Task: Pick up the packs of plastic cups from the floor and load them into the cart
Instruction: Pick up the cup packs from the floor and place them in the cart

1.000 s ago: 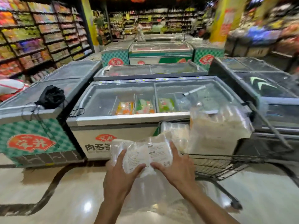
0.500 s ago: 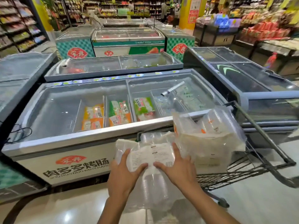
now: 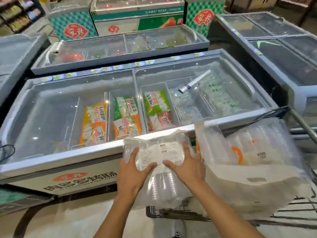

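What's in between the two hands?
In the head view, the clear pack of plastic cups sits between the left hand and the right hand, its white label showing in the gap.

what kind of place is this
Most likely a supermarket's frozen food section. Glass-topped chest freezers hold packaged frozen food, stocked shelves stand at far left, and a wire shopping cart sits below both hands holding a pack of plastic cups.
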### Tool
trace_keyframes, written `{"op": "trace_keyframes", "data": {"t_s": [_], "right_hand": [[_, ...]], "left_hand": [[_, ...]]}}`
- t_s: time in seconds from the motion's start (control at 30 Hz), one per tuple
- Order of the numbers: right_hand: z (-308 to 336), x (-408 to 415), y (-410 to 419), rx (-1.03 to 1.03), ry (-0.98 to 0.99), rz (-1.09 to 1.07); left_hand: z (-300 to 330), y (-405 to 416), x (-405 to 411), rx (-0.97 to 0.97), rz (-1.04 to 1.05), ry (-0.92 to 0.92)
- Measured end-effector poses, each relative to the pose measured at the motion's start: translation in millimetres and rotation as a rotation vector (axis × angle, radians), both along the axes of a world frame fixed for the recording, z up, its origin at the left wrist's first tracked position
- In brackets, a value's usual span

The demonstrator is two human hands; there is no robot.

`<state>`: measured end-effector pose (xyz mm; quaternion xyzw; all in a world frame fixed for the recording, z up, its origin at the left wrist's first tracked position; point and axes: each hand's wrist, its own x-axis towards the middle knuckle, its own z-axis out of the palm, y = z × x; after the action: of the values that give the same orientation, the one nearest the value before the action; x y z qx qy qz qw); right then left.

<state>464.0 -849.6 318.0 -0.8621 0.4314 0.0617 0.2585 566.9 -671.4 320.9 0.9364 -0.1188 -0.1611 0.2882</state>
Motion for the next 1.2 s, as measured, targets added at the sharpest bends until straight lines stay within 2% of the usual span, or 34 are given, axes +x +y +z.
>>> {"op": "trace_keyframes", "data": {"t_s": [0.3, 0.57, 0.73, 0.93, 1.1, 1.2], "right_hand": [[-75.8, 55.5, -55.2, 0.012, 0.109, -0.102], [-111.5, 64.8, -58.4, -0.078, 0.175, -0.164], [-136.6, 62.3, -61.4, -0.039, 0.214, -0.169], [-133.0, 63.7, -63.6, -0.053, 0.204, -0.147], [-120.6, 61.2, -57.1, -0.094, 0.15, -0.093], [-109.7, 60.9, -53.1, -0.115, 0.114, -0.018]], "left_hand": [[-73.5, -74.8, 61.3, 0.01, -0.046, 0.138], [-114.8, -103.8, 75.4, -0.077, -0.094, 0.179], [-133.6, -105.0, 77.1, -0.06, -0.104, 0.228], [-129.4, -105.6, 82.2, 0.035, -0.162, 0.227], [-118.0, -90.7, 73.4, 0.097, -0.179, 0.101], [-112.4, -75.6, 65.0, 0.095, -0.147, 0.098]]}}
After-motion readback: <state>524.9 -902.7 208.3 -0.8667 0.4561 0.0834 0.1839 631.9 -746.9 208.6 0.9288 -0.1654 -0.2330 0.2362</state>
